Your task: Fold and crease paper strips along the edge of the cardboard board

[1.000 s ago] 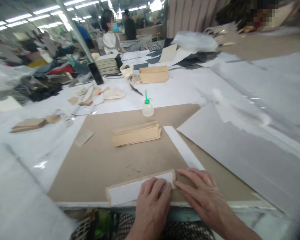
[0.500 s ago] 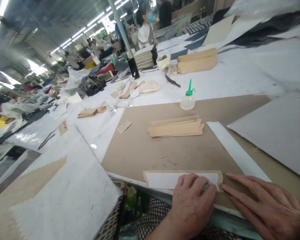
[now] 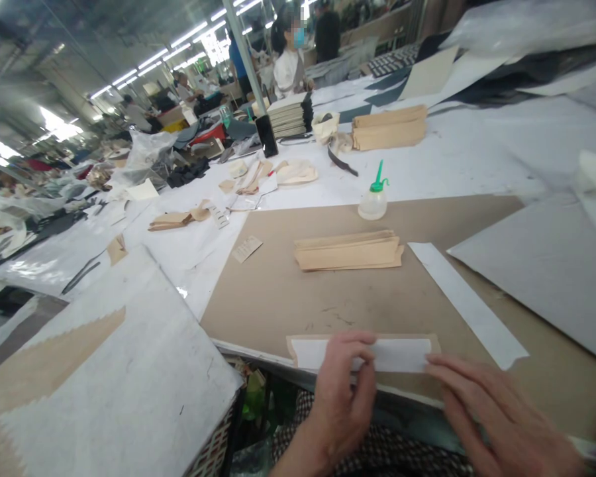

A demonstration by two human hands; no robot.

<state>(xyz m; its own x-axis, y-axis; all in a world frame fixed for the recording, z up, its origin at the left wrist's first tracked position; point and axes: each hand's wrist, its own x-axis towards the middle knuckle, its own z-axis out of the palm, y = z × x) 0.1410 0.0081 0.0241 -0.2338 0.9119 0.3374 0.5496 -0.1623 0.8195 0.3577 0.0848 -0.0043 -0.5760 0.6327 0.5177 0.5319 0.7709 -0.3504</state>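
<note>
A tan strip (image 3: 434,343) with a white strip (image 3: 402,354) on its face lies along the near edge of the brown board (image 3: 258,291). Over its middle is my left hand (image 3: 340,381), fingers curled toward the thumb; whatever they pinch, if anything, is too hidden to name. My right hand (image 3: 496,404) has its fingers stretched out, their tips touching the strip's right end. Farther up the board lies a stack of tan strips (image 3: 347,253), with a loose white strip (image 3: 467,301) to its right.
A clear bottle with a green spout (image 3: 372,202) stands at the board's far edge. A grey sheet (image 3: 546,258) covers the board's right side. White sheets (image 3: 144,371) lie at left. Behind are a phone (image 3: 266,136), a tan stack (image 3: 390,128) and a person (image 3: 288,66).
My left hand has moved left along the strip from its right end. My right hand has shifted slightly left and down, onto the strip's end. The loose white strip's near end now shows.
</note>
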